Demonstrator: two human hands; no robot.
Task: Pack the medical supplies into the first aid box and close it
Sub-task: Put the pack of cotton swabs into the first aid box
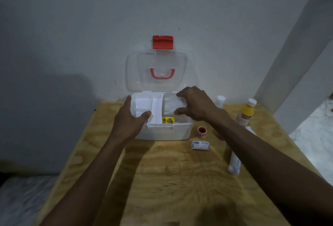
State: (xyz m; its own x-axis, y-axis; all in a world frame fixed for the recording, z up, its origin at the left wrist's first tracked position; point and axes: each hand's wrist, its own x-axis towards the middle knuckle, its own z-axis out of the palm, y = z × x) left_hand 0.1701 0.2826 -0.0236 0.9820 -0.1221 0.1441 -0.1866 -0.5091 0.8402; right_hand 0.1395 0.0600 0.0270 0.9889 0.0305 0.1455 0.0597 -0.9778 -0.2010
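The white first aid box (167,133) stands open on the wooden table, its clear lid (156,71) with a red handle and red latch leaning on the wall. My left hand (128,119) grips the white divided inner tray (149,105) at its left front corner. My right hand (195,104) holds a clear plastic packet (171,105) over the box's right half. A small yellow packet (168,120) lies inside near the front. Beside the box on the table lie a red tape roll (202,132), a wrapped bandage roll (201,145) and a long white pack (234,164).
A yellow bottle with a white cap (246,113) and a small white bottle (220,100) stand at the table's back right. The table (162,180) butts against a white wall; its right edge drops to a pale floor. A grey surface sits low at the left.
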